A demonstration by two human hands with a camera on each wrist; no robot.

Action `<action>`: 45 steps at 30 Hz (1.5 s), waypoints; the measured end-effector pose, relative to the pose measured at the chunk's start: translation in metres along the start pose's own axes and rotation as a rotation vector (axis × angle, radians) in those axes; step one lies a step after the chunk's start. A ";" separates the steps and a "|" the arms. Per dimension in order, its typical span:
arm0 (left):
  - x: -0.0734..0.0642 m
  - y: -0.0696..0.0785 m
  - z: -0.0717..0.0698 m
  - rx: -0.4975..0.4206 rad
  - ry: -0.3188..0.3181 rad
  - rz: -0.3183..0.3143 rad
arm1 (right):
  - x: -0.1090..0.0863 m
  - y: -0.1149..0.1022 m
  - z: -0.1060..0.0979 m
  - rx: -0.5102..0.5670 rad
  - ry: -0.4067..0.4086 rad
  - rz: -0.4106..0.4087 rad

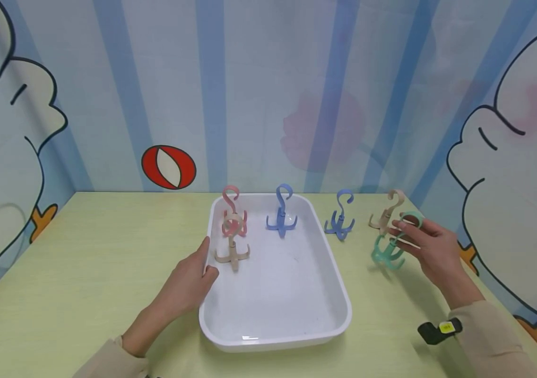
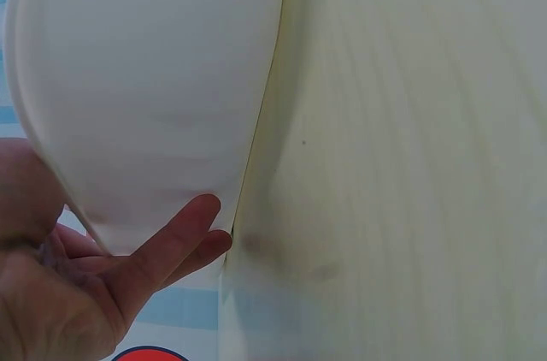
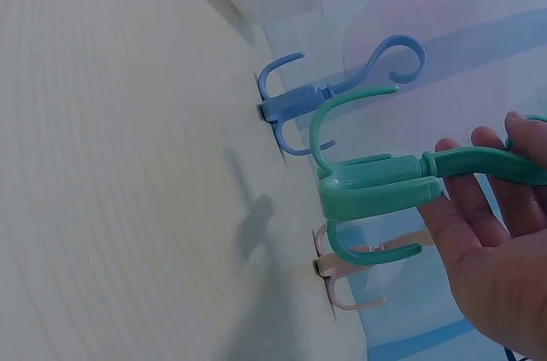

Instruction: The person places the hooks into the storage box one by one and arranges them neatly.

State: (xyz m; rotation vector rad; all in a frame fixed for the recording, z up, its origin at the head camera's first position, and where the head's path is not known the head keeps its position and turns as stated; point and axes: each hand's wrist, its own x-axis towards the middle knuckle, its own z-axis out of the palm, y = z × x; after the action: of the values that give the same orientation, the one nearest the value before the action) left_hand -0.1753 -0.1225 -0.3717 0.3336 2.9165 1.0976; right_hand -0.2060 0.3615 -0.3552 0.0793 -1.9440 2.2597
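A white tray (image 1: 292,294) lies on the table, and my left hand (image 1: 188,278) grips its left rim. In the left wrist view, fingers (image 2: 184,237) lie along the tray's outer wall (image 2: 154,104). My right hand (image 1: 431,252) pinches a green multi-prong swivel hook (image 1: 388,256) by its curved stem, prongs downward. The right wrist view shows the green hook (image 3: 376,194) held over the table. Inside the tray stand a pink hook (image 1: 230,194), a beige hook (image 1: 233,254) partly overlapping it, and a blue hook (image 1: 281,218).
Right of the tray, a second blue hook (image 1: 340,223) stands on the table (image 1: 107,273). Another beige hook (image 1: 384,218) stands farther right, behind the green one. A striped cartoon curtain (image 1: 259,105) borders the table's back and sides. A black device (image 1: 439,331) is at the right sleeve.
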 end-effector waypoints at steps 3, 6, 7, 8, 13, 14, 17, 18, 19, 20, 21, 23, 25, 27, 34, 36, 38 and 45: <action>0.000 0.000 0.000 0.000 0.000 0.001 | 0.000 0.000 0.000 0.000 -0.001 0.005; 0.001 -0.001 0.000 -0.001 -0.001 0.002 | 0.000 -0.001 0.001 0.005 -0.003 0.009; 0.001 -0.001 0.000 -0.001 -0.001 0.002 | 0.000 -0.001 0.002 0.010 -0.005 0.010; 0.001 -0.001 0.000 0.000 -0.001 0.002 | 0.000 -0.002 0.002 0.012 -0.009 0.011; 0.001 -0.001 0.001 0.003 -0.002 0.000 | -0.001 -0.003 0.006 0.016 -0.011 0.016; 0.001 -0.001 0.001 0.003 -0.003 0.000 | -0.001 -0.003 0.006 0.008 -0.009 0.018; 0.001 -0.001 0.001 0.004 -0.001 0.003 | -0.001 -0.004 0.008 -0.007 -0.002 0.026; 0.001 -0.001 0.001 0.004 -0.001 0.003 | -0.001 -0.004 0.008 -0.013 -0.001 0.028; 0.001 -0.001 0.001 0.004 0.000 0.004 | -0.001 -0.004 0.009 -0.020 0.000 0.029; 0.001 -0.001 0.001 0.004 0.000 0.004 | -0.001 -0.004 0.009 -0.025 -0.001 0.029; 0.001 -0.001 0.001 0.003 0.000 0.003 | -0.001 -0.004 0.010 -0.025 -0.003 0.028; 0.001 -0.001 0.000 0.000 0.000 0.003 | -0.002 -0.004 0.011 -0.028 -0.008 0.024; 0.000 -0.001 0.000 -0.002 -0.001 0.004 | -0.002 -0.004 0.013 -0.026 -0.012 0.020; 0.000 -0.001 0.000 -0.005 -0.002 0.005 | -0.003 -0.004 0.014 -0.028 -0.014 0.017; 0.000 -0.001 0.000 -0.013 -0.002 0.004 | -0.003 -0.006 0.022 -0.033 -0.031 0.012; 0.000 -0.001 0.000 -0.015 -0.004 0.000 | -0.003 -0.008 0.024 -0.030 -0.041 0.014; 0.000 -0.001 0.000 -0.018 -0.006 -0.004 | -0.004 -0.010 0.026 -0.032 -0.048 0.021; 0.000 0.000 0.000 -0.016 -0.008 -0.007 | -0.004 -0.015 0.034 -0.019 -0.064 0.030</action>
State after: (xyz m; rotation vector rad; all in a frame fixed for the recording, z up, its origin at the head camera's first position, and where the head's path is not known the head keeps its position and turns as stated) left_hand -0.1753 -0.1225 -0.3719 0.3263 2.8984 1.1158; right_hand -0.2021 0.3298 -0.3362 0.1233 -2.0110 2.2844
